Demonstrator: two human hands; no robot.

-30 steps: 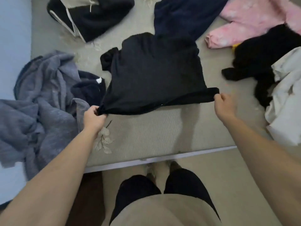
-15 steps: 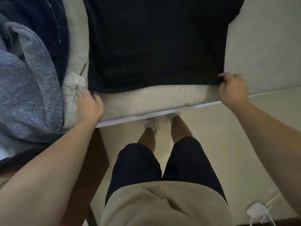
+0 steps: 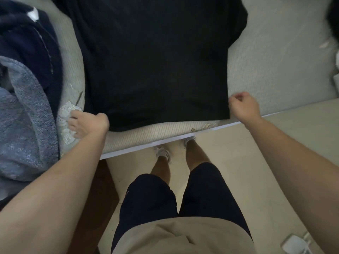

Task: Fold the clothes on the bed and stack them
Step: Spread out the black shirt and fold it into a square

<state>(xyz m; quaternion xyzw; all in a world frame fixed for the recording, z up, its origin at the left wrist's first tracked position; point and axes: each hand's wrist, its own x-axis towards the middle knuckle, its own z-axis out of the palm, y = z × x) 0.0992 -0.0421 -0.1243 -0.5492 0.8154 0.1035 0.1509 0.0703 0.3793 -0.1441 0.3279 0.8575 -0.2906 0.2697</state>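
Observation:
A black shirt (image 3: 156,66) lies spread flat on the pale bed (image 3: 271,74), its hem close to the bed's front edge. My left hand (image 3: 86,123) rests on the bed cover beside the shirt's lower left corner. Its fingers are spread and point left, away from the cloth. My right hand (image 3: 244,107) is curled at the shirt's lower right corner, thumb and forefinger pinched against the side edge. The top of the shirt runs out of view.
A grey-blue knitted garment (image 3: 25,129) and a dark navy one (image 3: 31,46) are heaped at the bed's left. A black garment (image 3: 333,17) shows at the right edge. My legs stand against the bed's front edge (image 3: 165,141). A white object (image 3: 297,245) lies on the floor.
The shirt went from hanging between my hands to lying flat near the front edge. My left hand has opened beside the corner. The right hand stays at its corner.

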